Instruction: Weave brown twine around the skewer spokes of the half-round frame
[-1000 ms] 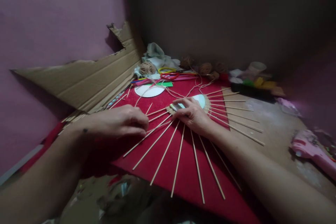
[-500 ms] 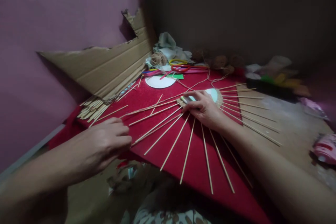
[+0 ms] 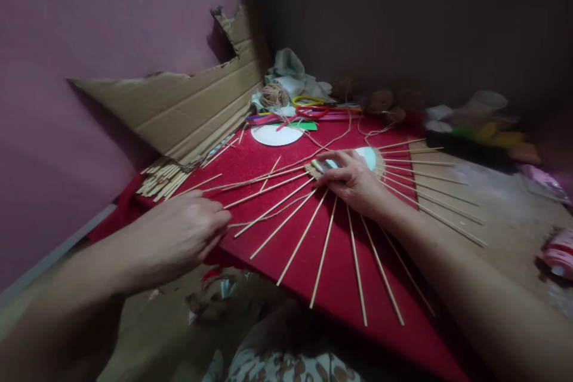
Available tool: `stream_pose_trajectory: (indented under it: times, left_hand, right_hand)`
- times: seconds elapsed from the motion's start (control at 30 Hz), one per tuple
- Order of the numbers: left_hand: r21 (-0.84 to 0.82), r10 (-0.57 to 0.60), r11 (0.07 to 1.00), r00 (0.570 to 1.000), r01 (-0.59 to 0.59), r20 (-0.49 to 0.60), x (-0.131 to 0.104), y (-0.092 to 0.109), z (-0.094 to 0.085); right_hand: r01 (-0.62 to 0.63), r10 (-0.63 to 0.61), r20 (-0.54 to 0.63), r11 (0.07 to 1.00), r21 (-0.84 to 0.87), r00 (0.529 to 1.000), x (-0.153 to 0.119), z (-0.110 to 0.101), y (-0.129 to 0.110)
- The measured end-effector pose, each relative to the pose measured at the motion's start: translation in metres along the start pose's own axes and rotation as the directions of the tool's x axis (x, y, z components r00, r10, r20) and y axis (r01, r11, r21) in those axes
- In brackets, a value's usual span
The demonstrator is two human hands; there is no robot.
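Note:
On the red cloth lies a pale round disc (image 3: 369, 159) with a twine-wrapped rim. Thin wooden sticks (image 3: 323, 252) fan out from it in many directions. Spread over the disc, my right hand (image 3: 351, 180) grips it at its left edge, thumb and fingers bent around the rim. Left of the sticks, my left hand (image 3: 197, 228) is closed on a strand of twine (image 3: 273, 215) that runs to the disc's rim near my right thumb. Its fingertips are hidden behind the back of the hand. A second twine length (image 3: 286, 168) crosses the cloth behind the sticks.
A pile of loose sticks (image 3: 163, 179) lies by the leaning cardboard (image 3: 179, 104). Farther back are a white disc (image 3: 277, 135), scissors with red handles (image 3: 312, 111), yellow handles (image 3: 308, 100) and a twine ball (image 3: 274, 95). A pink object (image 3: 559, 253) sits at right.
My left hand has shifted slightly up and right, and the strand now slants across a stick instead of lying along it. My right hand stays on the disc. The view has moved slightly.

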State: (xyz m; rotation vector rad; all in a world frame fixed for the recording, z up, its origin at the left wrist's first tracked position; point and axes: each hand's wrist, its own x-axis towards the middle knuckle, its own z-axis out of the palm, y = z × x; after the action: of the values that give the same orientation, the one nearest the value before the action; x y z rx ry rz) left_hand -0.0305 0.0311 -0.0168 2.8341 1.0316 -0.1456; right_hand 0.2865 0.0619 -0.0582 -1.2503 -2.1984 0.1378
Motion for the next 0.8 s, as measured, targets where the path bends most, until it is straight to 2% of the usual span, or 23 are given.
stream_pose_trajectory:
  times: [0.13, 0.27, 0.3, 0.4, 0.47, 0.5, 0.53, 0.63, 0.8]
  left_hand:
    - [0.146, -0.009, 0.989, 0.993, 0.027, -0.121, 0.009, -0.008, -0.008]
    - [0.303, 0.001, 0.950, 0.971, 0.073, -0.239, 0.032, -0.019, -0.036]
    - [0.337, 0.018, 0.938, 0.961, 0.080, -0.276, 0.042, -0.023, -0.044]
    - [0.356, -0.003, 0.928, 0.960, 0.106, -0.278, 0.087, -0.038, -0.067]
    - [0.348, -0.006, 0.932, 0.962, 0.104, -0.272, 0.121, -0.048, -0.075]
    - [0.348, -0.055, 0.925, 0.959, 0.154, -0.279, 0.137, -0.053, -0.077]
    - [0.358, -0.099, 0.910, 0.946, 0.212, -0.308, 0.152, -0.057, -0.078]
    - [0.378, -0.139, 0.885, 0.929, 0.272, -0.344, 0.186, -0.065, -0.070]
    - [0.405, -0.134, 0.875, 0.937, 0.265, -0.323, 0.209, -0.065, -0.042]
  right_hand:
    - [0.000, 0.000, 0.003, 1.000, 0.008, 1.000, 0.000, 0.000, 0.000]
    - [-0.009, 0.009, 0.001, 0.998, 0.056, 1.000, 0.001, -0.003, -0.003]
    - [-0.020, 0.020, -0.003, 0.997, 0.074, 1.000, 0.001, -0.004, -0.004]
    - [-0.056, 0.057, -0.014, 0.993, 0.103, 0.998, 0.002, -0.006, -0.006]
    - [-0.076, 0.076, -0.001, 0.993, 0.090, 0.997, 0.002, -0.007, -0.007]
    - [-0.086, 0.086, 0.008, 0.993, 0.082, 0.996, 0.002, -0.007, -0.007]
    - [-0.098, 0.097, 0.016, 0.992, 0.076, 0.995, 0.002, -0.008, -0.007]
    - [-0.126, 0.124, 0.030, 0.989, 0.075, 0.992, 0.002, -0.009, -0.008]
    - [-0.098, 0.095, 0.032, 0.989, 0.114, 0.995, 0.002, -0.011, -0.009]
